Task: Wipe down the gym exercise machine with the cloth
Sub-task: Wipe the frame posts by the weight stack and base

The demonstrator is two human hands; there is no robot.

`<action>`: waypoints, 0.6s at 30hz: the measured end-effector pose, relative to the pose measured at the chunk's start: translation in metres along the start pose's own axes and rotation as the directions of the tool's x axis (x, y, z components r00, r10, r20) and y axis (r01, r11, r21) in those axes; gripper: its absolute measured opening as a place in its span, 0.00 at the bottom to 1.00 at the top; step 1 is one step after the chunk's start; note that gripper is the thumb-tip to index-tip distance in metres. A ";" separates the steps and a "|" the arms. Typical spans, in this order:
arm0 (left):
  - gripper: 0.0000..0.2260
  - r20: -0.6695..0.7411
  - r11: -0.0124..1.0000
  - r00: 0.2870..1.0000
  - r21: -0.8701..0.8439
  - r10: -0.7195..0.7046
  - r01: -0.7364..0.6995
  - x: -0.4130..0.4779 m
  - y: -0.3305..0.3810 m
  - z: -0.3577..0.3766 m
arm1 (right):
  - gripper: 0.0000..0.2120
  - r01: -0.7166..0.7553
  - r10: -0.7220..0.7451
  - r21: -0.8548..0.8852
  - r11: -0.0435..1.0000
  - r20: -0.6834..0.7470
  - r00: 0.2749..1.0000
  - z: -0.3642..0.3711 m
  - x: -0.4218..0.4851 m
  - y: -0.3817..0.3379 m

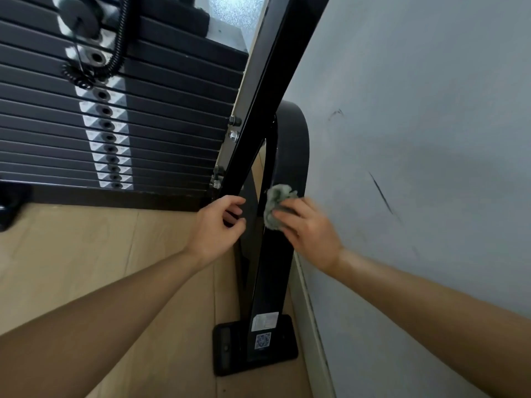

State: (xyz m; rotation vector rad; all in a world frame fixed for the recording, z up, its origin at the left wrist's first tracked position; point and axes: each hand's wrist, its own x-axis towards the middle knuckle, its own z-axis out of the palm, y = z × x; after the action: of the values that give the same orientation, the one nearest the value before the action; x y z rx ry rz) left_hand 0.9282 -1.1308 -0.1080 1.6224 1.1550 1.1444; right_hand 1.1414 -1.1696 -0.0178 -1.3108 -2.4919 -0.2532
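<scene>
A black gym machine stands against the wall, with a slanted frame post (267,90) and a lower curved leg (268,271) running down to a foot plate (255,344). My right hand (309,228) is shut on a crumpled grey-green cloth (276,202) and presses it against the upper part of the curved leg. My left hand (218,225) sits just left of it, fingers curled loosely around the bottom of the slanted post, holding nothing else.
The weight stack (120,119) with its coiled black cable (115,50) fills the upper left. A grey-blue wall (416,139) with dark scuff marks runs close along the right. Wooden floor (86,254) lies below, and a black part (8,208) pokes in at the left edge.
</scene>
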 end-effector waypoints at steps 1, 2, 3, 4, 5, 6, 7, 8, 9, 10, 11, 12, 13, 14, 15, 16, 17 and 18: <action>0.18 -0.001 0.998 0.999 0.023 0.053 -0.052 0.001 0.005 0.000 | 0.12 0.087 -0.089 0.024 0.996 0.077 0.993 0.003 -0.008 -0.007; 0.20 0.022 0.991 0.992 0.053 0.121 -0.122 -0.001 0.011 0.000 | 0.13 0.145 -0.150 0.048 0.988 0.139 0.979 0.003 -0.014 -0.010; 0.22 0.071 0.976 0.979 0.086 0.193 -0.199 -0.002 0.016 0.000 | 0.14 0.147 -0.157 0.076 0.986 0.153 0.976 0.002 -0.014 -0.011; 0.23 0.132 0.959 0.960 0.104 0.248 -0.263 -0.003 0.021 0.002 | 0.15 0.090 -0.103 0.116 0.989 0.114 0.988 0.000 -0.009 -0.010; 0.24 0.181 0.948 0.942 0.100 0.283 -0.303 -0.005 0.025 0.004 | 0.17 -0.007 0.000 0.177 0.984 0.043 0.999 -0.003 -0.001 -0.008; 0.23 0.198 0.943 0.933 0.084 0.301 -0.322 -0.004 0.029 0.006 | 0.18 -0.103 0.111 0.264 0.959 -0.016 0.994 -0.007 0.007 -0.008; 0.22 0.178 0.947 0.937 0.062 0.301 -0.316 -0.003 0.032 0.007 | 0.18 -0.164 0.194 0.346 0.924 -0.053 0.980 -0.010 0.014 -0.009; 0.20 0.134 0.954 0.948 0.043 0.288 -0.295 0.001 0.036 0.007 | 0.18 -0.194 0.244 0.401 0.895 -0.077 0.967 -0.012 0.020 -0.011; 0.17 0.094 0.963 0.960 0.026 0.265 -0.268 0.007 0.040 0.005 | 0.18 -0.216 0.277 0.425 0.879 -0.086 0.957 -0.013 0.025 -0.013; 0.14 0.067 0.970 0.968 0.015 0.241 -0.242 0.012 0.042 0.003 | 0.18 -0.240 0.303 0.429 0.871 -0.085 0.949 -0.013 0.027 -0.014; 0.11 0.041 0.975 0.974 0.016 0.223 -0.223 0.018 0.045 -0.001 | 0.18 -0.264 0.327 0.420 0.868 -0.084 0.941 -0.014 0.030 -0.012; 0.09 0.005 0.978 0.978 0.022 0.209 -0.209 0.023 0.047 -0.004 | 0.18 -0.295 0.355 0.402 0.867 -0.082 0.931 -0.016 0.031 -0.010; 0.07 -0.045 0.979 0.978 0.031 0.204 -0.203 0.028 0.049 -0.009 | 0.18 -0.323 0.383 0.384 0.865 -0.090 0.919 -0.018 0.035 -0.006; 0.06 -0.101 0.979 0.974 0.045 0.204 -0.200 0.033 0.051 -0.013 | 0.17 -0.347 0.410 0.368 0.862 -0.106 0.906 -0.021 0.039 -0.002; 0.05 -0.152 0.978 0.967 0.069 0.206 -0.197 0.036 0.053 -0.016 | 0.17 -0.371 0.440 0.363 0.855 -0.130 0.888 -0.024 0.043 0.002; 0.05 -0.191 0.974 0.958 0.105 0.216 -0.198 0.041 0.057 -0.020 | 0.16 -0.395 0.478 0.375 0.838 -0.156 0.865 -0.028 0.050 0.005; 0.05 -0.219 0.968 0.948 0.144 0.233 -0.205 0.045 0.062 -0.024 | 0.14 -0.424 0.522 0.403 0.811 -0.173 0.835 -0.032 0.057 0.008; 0.05 -0.238 0.958 0.935 0.183 0.263 -0.222 0.049 0.069 -0.028 | 0.13 -0.449 0.566 0.436 0.780 -0.183 0.804 -0.038 0.065 0.011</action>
State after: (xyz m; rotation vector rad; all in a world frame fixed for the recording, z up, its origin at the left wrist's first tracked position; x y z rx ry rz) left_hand 0.9248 -1.0970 -0.0254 1.8109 1.2583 1.4965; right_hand 1.1232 -1.1250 0.0402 -1.5766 -1.7230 0.1384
